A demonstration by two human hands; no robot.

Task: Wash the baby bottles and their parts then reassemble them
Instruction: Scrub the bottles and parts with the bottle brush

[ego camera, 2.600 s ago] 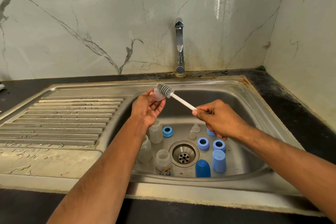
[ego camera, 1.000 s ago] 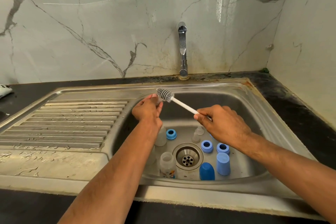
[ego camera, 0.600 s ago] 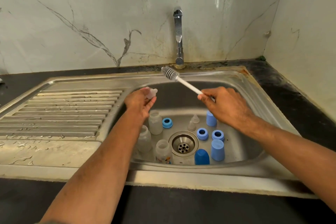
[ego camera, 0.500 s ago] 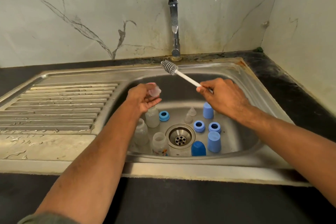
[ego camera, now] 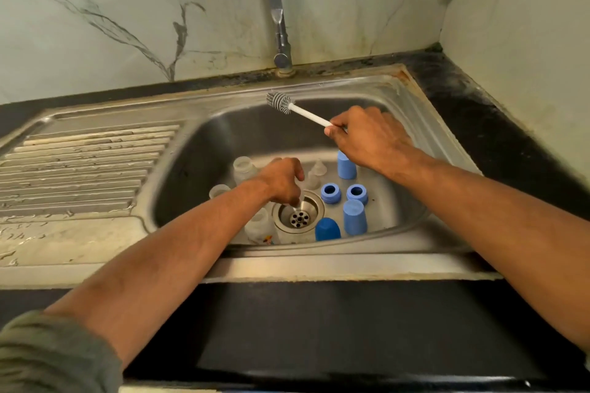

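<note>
- Head view: our right hand (ego camera: 370, 137) grips the brush (ego camera: 281, 100) by its white handle and holds it up over the back of the sink (ego camera: 412, 105), likely parked clear of the parts while the other hand works.
- Our left hand (ego camera: 282, 180) reaches down beside the drain (ego camera: 298, 212), fingers curled downward; we cannot tell whether they pinch anything.
- The clear bottles (ego camera: 243, 169) stand at the left of the basin, a teat (ego camera: 317, 169) behind the drain, blue rings (ego camera: 331, 192) and caps (ego camera: 354, 216) at the right, all apart, not yet reassembled.
</note>
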